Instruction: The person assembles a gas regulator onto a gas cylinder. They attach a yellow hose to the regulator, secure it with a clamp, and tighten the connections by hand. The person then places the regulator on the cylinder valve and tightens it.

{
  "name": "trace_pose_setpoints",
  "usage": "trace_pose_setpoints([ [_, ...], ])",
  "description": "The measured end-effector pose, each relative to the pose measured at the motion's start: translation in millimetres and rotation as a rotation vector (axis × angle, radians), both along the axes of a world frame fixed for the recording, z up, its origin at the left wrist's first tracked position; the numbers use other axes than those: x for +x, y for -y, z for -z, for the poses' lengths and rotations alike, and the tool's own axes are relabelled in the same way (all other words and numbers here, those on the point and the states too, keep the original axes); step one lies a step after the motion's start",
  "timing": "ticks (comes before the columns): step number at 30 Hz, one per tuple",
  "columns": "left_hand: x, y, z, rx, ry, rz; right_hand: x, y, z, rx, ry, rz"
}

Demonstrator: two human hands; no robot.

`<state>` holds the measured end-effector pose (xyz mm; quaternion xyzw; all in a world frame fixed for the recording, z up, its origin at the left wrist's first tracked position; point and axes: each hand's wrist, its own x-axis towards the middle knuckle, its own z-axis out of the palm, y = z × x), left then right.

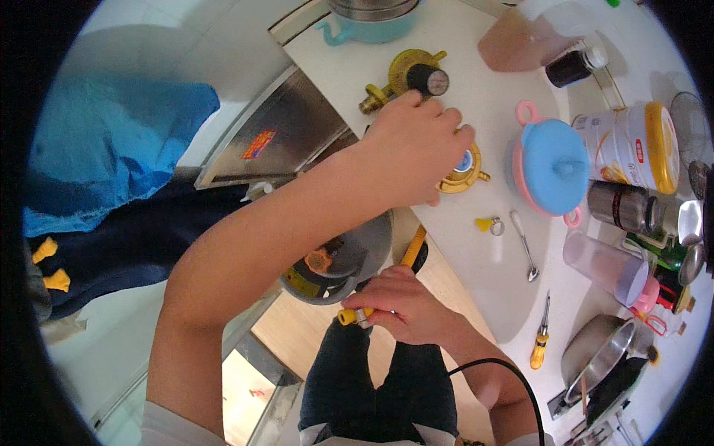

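My left hand (420, 145) reaches over the white counter, its fingers and thumb curled round a gold-coloured gas regulator (470, 177) with a blue-and-white centre; the palm hides much of it. Just beyond the knuckles lies a worn, yellow-green gas regulator (405, 70) with a black gauge. Lower down, in front of my body, my right hand (401, 303) is closed on a yellow gas hose (346, 317). A metal clamp (363, 318) sits near the hose's end. More of the hose shows behind that hand. A grey gas cylinder (353, 256) with an orange valve knob stands below my left forearm.
On the counter lie a hose clamp with a yellow tab (490, 225), a spoon (525, 249) and a yellow-handled screwdriver (542, 338). A pink bowl with a blue lid (554, 167), a tin (628, 149), jars and a metal pot (602, 357) stand along the right.
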<state>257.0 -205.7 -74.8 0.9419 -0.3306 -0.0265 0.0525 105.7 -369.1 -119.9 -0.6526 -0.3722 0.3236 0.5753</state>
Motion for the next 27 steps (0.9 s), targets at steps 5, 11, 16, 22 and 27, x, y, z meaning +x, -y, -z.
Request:
trace_pose_setpoints([
  [5,1.3,7.7,0.2,-0.067,-0.191,-0.087,0.7,-0.2,0.3,0.032,0.044,0.006],
  [11,-45.6,-28.7,-34.5,-0.365,-0.378,-0.372,10.2,5.6,-8.2,-0.083,0.148,-0.075],
  [16,-149.8,-113.2,-65.7,-0.432,-0.531,-0.65,24.7,8.6,-19.7,-0.112,0.162,-0.105],
  [22,-266.0,-143.5,-73.0,-0.586,-0.81,-0.928,27.5,-32.1,-27.0,-0.24,0.211,-0.202],
  [27,-298.3,-154.3,-66.6,-0.517,-0.876,-0.915,22.3,-68.0,-21.0,-0.282,0.326,-0.367],
])
